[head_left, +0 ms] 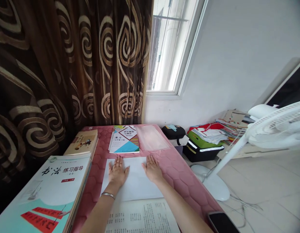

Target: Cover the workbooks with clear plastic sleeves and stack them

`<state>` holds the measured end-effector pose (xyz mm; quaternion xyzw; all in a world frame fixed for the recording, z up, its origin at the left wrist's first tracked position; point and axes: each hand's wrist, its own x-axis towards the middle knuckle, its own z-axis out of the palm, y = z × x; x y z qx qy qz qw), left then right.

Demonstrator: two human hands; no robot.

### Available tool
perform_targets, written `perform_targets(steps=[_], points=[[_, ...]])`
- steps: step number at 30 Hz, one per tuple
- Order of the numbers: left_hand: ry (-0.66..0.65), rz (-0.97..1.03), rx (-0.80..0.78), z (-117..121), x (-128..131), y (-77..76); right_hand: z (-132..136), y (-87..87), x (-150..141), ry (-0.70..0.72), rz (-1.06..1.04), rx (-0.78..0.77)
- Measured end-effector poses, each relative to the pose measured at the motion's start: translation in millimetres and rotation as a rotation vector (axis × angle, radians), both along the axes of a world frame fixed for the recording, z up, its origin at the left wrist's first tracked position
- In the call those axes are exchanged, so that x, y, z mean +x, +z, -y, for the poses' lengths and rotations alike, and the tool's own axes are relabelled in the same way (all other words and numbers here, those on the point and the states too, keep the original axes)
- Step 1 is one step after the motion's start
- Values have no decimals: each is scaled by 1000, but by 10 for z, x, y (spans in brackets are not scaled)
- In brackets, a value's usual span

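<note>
My left hand lies flat on the left part of a blank white sheet, fingers stretched away from me. On the sheet's right side my right hand also rests flat, its fingers spread. Nothing is gripped by either hand. Just below the sheet, between my forearms, is a page of printed text; its lower end runs out of view. Beyond my fingertips sit a few math booklets with a blue and white cover. To their right lies a translucent plastic sleeve.
A pink padded tablecloth covers the table. Stacked books fill its left side, with a tan-covered book behind. A phone lies at the near right edge. Right of the table stand a white fan and a dark storage box.
</note>
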<state>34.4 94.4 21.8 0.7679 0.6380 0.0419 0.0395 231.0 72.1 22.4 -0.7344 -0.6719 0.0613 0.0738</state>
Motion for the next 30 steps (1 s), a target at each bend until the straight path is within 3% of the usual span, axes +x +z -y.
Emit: perform_targets(steps=[5, 8, 12, 15, 19, 21, 25, 30], points=[[171, -66, -17, 127, -279, 35, 15, -30, 147, 12, 62, -17], [218, -92, -50, 401, -475, 22, 17, -2, 112, 8, 95, -42], [172, -39, 74, 832, -683, -78, 13, 110, 4, -35, 140, -80], [121, 10, 125, 1007, -763, -146, 2, 188, -278, 44, 137, -17], [132, 22, 161, 1036, -773, -159, -23, 172, -988, 276, -28, 93], [130, 31, 146, 1025, -762, -142, -74, 138, -1347, 326, -132, 75], [124, 46, 84, 1010, -753, -113, -355, 143, -1737, 259, -149, 15], [133, 87, 95, 998, -766, -169, -822, 191, -1773, 119, -106, -5]])
